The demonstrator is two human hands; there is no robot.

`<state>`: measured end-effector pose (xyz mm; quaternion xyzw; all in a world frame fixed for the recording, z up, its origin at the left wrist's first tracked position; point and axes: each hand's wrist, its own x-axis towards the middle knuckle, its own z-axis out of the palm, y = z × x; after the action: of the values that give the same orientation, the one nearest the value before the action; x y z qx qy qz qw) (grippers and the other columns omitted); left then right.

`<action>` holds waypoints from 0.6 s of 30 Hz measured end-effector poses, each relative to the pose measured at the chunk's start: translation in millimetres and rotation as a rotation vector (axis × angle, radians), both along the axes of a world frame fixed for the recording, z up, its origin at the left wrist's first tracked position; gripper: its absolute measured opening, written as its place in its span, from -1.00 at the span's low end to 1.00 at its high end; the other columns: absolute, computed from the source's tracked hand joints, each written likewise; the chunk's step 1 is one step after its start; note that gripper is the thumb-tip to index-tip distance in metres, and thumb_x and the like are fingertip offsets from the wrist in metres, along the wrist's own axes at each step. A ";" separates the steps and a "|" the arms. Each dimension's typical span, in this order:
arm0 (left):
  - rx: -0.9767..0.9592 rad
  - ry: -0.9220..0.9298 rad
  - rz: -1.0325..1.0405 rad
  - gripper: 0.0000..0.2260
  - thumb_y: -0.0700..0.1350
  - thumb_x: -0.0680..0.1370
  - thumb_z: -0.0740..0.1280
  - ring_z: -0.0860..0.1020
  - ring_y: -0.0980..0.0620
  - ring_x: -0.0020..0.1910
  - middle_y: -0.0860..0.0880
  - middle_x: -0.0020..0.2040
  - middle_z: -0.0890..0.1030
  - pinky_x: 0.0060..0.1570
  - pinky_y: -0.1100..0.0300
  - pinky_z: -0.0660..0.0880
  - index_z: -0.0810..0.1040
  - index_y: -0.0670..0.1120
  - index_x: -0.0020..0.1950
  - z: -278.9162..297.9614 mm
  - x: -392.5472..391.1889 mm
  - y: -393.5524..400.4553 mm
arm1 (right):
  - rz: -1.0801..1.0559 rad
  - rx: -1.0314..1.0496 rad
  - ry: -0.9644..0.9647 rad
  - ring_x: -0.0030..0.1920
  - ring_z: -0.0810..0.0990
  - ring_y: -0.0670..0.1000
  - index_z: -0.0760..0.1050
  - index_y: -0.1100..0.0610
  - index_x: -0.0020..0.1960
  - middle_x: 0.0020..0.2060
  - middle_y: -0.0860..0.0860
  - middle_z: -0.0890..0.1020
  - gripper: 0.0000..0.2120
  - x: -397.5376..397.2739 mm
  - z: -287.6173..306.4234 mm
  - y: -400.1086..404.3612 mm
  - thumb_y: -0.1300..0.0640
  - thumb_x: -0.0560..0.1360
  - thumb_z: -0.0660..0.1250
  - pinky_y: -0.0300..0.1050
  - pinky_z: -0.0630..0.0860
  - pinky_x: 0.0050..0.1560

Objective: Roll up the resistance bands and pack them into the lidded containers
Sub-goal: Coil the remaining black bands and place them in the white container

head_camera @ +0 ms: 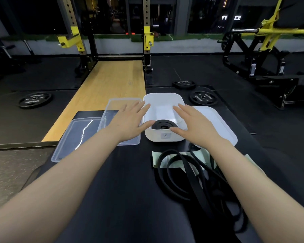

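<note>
A rolled black resistance band (162,125) lies in the near part of the white container (163,104) on the black bench. My left hand (130,121) and my right hand (194,123) hover with straight fingers on either side of the roll, thumbs pointing at it. The left hand lies over the clear plastic container (112,106). The right hand covers part of the white lid (219,123). A clear lid (72,137) rests to the left. Loose black resistance bands (186,176) lie tangled nearer me, over a pale green cloth (174,161).
The black bench pad (123,172) bears everything. Weight plates (34,99) (202,97) (183,84) lie on the dark floor. A wooden platform (109,88) and a yellow-black rack (147,41) stand ahead. A plate-loaded machine (263,50) stands at the right.
</note>
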<state>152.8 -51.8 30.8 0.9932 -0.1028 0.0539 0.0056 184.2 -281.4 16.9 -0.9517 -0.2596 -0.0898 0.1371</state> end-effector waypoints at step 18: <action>-0.107 0.303 0.072 -0.49 0.12 0.64 -0.02 0.02 -0.03 0.53 -0.05 0.56 0.01 0.48 -0.01 0.01 0.01 -0.01 0.55 -43.8 -128.9 -35.5 | -0.020 -0.134 0.133 0.50 0.12 0.00 0.14 0.03 0.52 0.50 -0.02 0.20 -0.36 -138.1 -28.1 -49.7 -0.17 0.54 0.22 -0.14 0.05 0.46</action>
<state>23.9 -87.3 -13.0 0.9913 -0.0619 -0.0909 0.0719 46.1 -331.0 -11.2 -0.9652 -0.2457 -0.0102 0.0889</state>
